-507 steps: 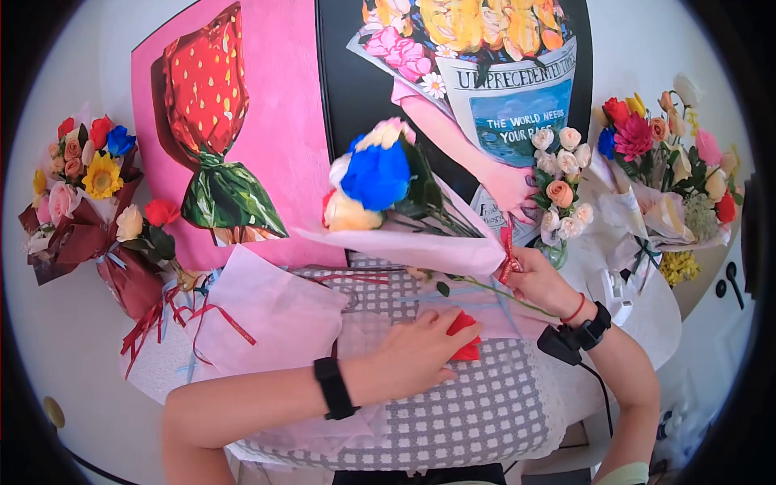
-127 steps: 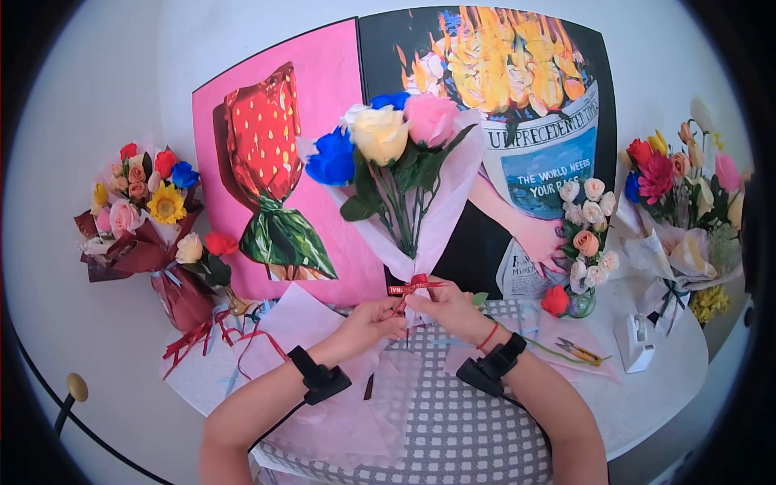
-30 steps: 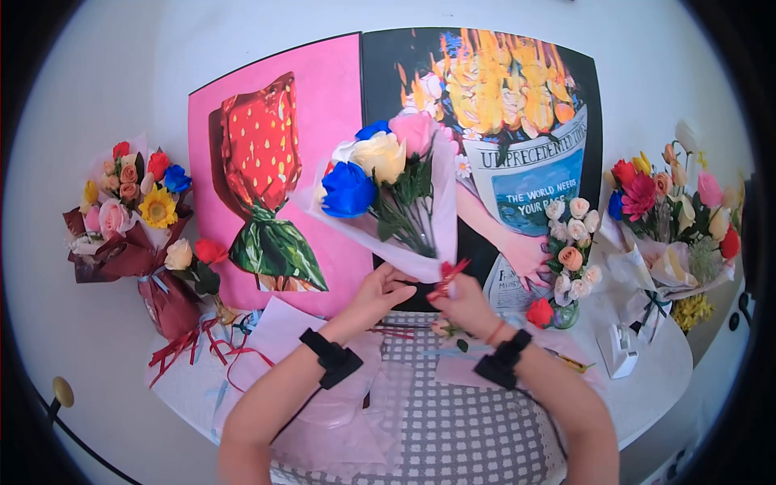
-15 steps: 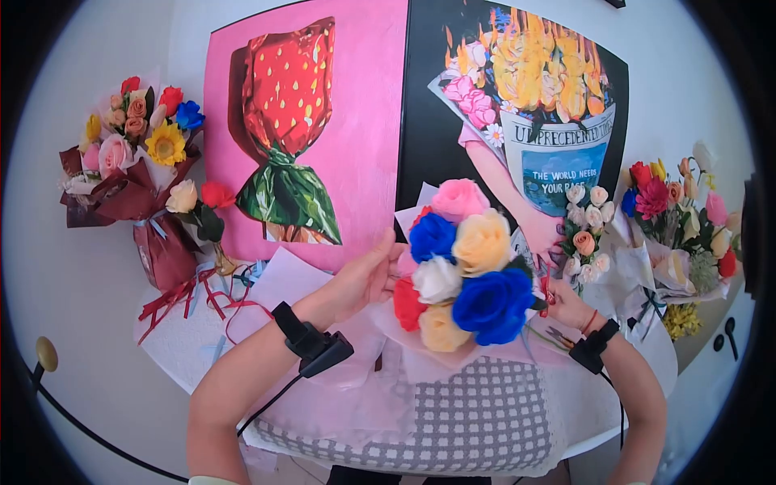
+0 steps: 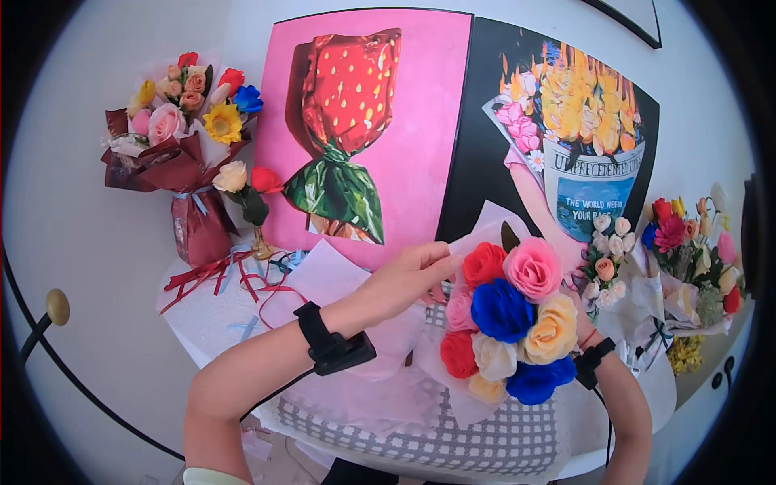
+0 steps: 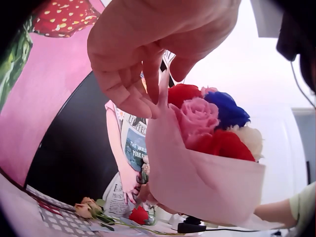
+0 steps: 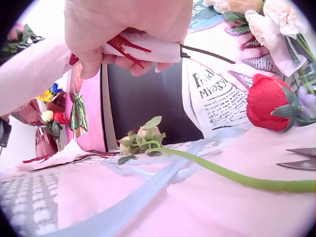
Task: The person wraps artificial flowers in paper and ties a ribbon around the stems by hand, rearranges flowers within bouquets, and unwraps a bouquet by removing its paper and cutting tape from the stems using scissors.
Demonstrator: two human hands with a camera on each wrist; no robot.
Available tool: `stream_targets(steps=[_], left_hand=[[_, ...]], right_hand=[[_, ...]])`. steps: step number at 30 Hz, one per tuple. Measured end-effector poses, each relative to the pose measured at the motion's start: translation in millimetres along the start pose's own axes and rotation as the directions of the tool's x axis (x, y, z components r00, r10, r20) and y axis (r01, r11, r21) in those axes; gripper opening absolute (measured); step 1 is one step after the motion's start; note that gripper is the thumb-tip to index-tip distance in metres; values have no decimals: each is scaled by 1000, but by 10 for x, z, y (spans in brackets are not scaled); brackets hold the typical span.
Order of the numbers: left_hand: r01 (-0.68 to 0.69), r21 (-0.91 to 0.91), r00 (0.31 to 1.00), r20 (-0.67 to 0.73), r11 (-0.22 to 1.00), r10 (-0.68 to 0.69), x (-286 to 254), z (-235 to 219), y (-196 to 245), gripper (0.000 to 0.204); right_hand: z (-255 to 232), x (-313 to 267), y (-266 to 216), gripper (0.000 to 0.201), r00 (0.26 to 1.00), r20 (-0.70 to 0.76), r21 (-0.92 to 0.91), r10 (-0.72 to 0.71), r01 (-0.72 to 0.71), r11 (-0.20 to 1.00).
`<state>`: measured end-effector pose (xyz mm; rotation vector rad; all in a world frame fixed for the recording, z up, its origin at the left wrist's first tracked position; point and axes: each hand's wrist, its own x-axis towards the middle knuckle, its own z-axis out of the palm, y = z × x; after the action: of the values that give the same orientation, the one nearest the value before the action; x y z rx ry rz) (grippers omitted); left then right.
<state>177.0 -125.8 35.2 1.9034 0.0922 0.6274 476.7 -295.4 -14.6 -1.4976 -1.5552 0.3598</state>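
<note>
A bouquet of blue, red, pink, white and cream roses is tilted with its blooms toward the head camera. Pale pink wrapping paper surrounds it. My left hand pinches the paper's upper edge between thumb and fingers, as the left wrist view shows. My right hand grips the wrapped stems just at the red ribbon bow; dark stem ends stick out past the paper. In the head view the blooms hide most of that hand.
Scissors, a red rose, a green stem and light blue ribbon lie near the right hand. Loose pink paper and red ribbons cover the left side. A maroon-wrapped bouquet and two paintings stand behind.
Both hands were at the ribbon 4.2 s ago. Since then the bouquet has tipped from upright to blooms-forward and moved right. The left hand has gone to the paper's edge; the head view has turned.
</note>
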Motion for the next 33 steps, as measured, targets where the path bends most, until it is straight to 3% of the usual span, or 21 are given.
stream_targets(steps=[1, 3, 6, 9, 13, 15, 17, 23, 25, 33], left_hand=[[3, 1, 1000, -5, 1000, -3, -10, -23, -5, 36], [-46, 182, 994, -88, 982, 62, -29, -55, -16, 30], [3, 262, 981, -187, 965, 48, -102, -64, 75, 29], [-22, 205, 978, -197, 979, 63, -145, -67, 117, 27], [-79, 92, 987, -134, 993, 91, -171, -3, 64, 26], [9, 11, 1000, -16, 1000, -8, -204, 43, -1, 26], [3, -6, 1000, 10, 1000, -3, -209, 112, -27, 22], [-14, 91, 1000, -16, 996, 15, -140, 243, 49, 13], [-103, 256, 993, -22, 961, 112, -107, 262, 78, 14], [-68, 285, 993, -73, 956, 93, -46, 351, 123, 17]], right_hand=[[2, 18, 22, 27, 1000, 5, 3, -1, 1, 1000], [1, 50, 22, 27, 999, 41, -105, 11, -6, 994], [76, 100, 116, 25, 999, 0, -87, -48, 48, 995], [94, 143, 229, 24, 991, -24, -76, -128, 126, 989], [120, 114, 175, 23, 986, -56, -99, -156, 150, 984], [116, 110, 142, 22, 985, -102, -91, -140, 131, 987], [96, 115, 146, 22, 982, -112, -95, -152, 142, 985], [-62, -101, 399, 22, 979, -103, -110, -178, 167, 980], [-83, -165, 472, 22, 978, -107, -109, -181, 169, 980], [-103, -169, 534, 22, 971, -152, -103, -186, 172, 980]])
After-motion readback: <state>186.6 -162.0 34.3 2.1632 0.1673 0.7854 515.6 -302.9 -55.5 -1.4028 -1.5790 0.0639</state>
